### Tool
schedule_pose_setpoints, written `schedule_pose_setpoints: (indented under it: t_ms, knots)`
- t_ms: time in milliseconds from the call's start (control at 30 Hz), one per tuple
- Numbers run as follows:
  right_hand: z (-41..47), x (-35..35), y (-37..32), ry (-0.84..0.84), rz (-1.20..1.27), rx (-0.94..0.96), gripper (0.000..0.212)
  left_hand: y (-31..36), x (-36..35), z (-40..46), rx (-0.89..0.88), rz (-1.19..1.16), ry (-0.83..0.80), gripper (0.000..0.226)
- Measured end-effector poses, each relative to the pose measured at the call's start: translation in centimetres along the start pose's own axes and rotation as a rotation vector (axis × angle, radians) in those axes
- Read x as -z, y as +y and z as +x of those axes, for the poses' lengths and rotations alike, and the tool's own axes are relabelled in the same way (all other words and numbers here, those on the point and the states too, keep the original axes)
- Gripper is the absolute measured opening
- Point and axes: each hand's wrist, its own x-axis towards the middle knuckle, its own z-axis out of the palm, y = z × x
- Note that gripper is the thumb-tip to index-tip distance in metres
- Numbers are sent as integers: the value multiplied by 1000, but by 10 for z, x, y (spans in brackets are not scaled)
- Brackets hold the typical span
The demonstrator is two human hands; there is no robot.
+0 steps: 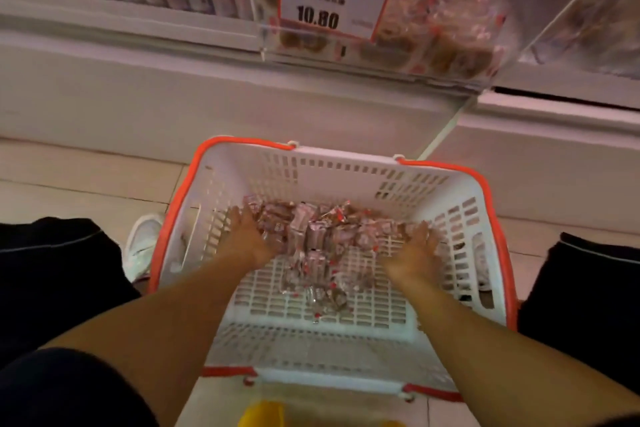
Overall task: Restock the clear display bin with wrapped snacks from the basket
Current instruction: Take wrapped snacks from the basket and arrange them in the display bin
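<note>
So the pale tiled floor (86, 177) with thin dark grout lines is holding everything here. Sitting right on it is a white slotted plastic basket with an orange rim (460, 218), close to the white base of the display unit (207, 107), which also stands on the tiles. Just left of the basket, a white sneaker (143, 241) is planted on the floor too.

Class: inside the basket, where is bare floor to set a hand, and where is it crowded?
Bare: the basket floor along the near wall, and strips outside each hand. Crowded: the far middle, where the snacks pile between the left hand and right hand.
</note>
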Motion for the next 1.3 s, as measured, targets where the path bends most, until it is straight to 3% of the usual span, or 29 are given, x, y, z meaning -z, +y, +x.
schedule_pose_setpoints:
  t_ms: [100, 167, 233, 300, 467, 567, 633, 700, 767, 867, 967, 1033, 1167, 1233, 1300]
  knots:
    - [19, -9, -9, 17, 122, -63, 125, 0, -19, 20, 90, -98, 16, 112]
    - [29, -18, -18, -25, 263, -98, 126, 7, -30, 34, 111, -205, 92, 98]
    - [33, -28, -28, -111, 358, -69, 118, 15, -38, 46, 131, -380, 137, 83]
    - [31, -38, -36, -157, 350, 11, 109, 22, -44, 50, 180, -447, 136, 83]
    - [20, -57, -50, -168, 264, 144, 94, 26, -59, 44, 112, -420, 106, 42]
    - [19, -56, -51, -141, 324, 166, 57, 29, -65, 30, -14, -354, 40, 26]
    - [16, -54, -46, -179, 372, 133, 39, 27, -68, 20, -67, -324, -55, 33]
    - [13, -54, -41, -250, 463, 68, 37, 24, -70, 11, -141, -233, -152, 53]
    - [10, -55, -35, -298, 557, 4, 43, 20, -71, 3, -205, -107, -140, 62]
    - [4, -53, -28, -376, 765, -130, 48, 18, -71, -6, -238, -63, -24, 44]
    - [1, -47, -23, -364, 873, -223, 41, 16, -67, -8, -178, -169, -33, 26]
    - [0, -43, -22, -311, 811, -212, 38, 18, -61, -8, -154, -233, -16, 25]
    - [-6, -27, -22, -186, 545, -5, 46, 25, -52, -8, -118, -385, 23, 29]
    - [-9, -15, -24, -196, 435, 60, 32, 28, -46, -10, -57, -483, 36, 32]
    - [-12, -2, -25, -269, 385, 66, 26, 30, -38, -13, 33, -670, -49, 33]
